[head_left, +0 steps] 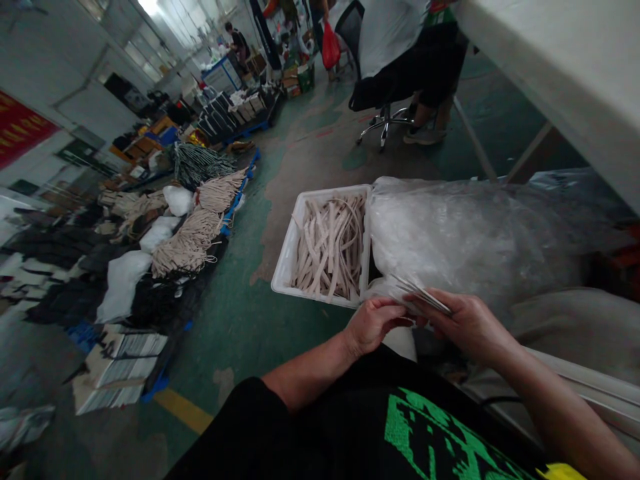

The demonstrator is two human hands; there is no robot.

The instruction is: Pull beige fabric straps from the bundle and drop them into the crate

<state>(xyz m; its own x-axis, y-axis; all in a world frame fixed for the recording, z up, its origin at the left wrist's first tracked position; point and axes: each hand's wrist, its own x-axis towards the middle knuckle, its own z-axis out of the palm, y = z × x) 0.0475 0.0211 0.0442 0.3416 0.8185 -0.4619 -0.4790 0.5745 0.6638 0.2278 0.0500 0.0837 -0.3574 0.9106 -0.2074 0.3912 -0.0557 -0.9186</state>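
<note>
My left hand (371,325) and my right hand (465,324) meet in front of my chest, both closed on a thin stack of clear plastic bags (421,294). The stack sticks out to the left from under my right thumb. My left fingers pinch its lower edge. Just beyond my hands stands a white tray (285,263) filled with beige flat straps (330,245). Beside it on the right lies a big heap of clear plastic wrap (465,233).
Bundles of beige cords (193,237), white sacks and dark goods lie on the green floor at left, with stacked booklets (120,363) nearer. A seated person on an office chair (385,113) is behind. A white table (565,60) runs along the right.
</note>
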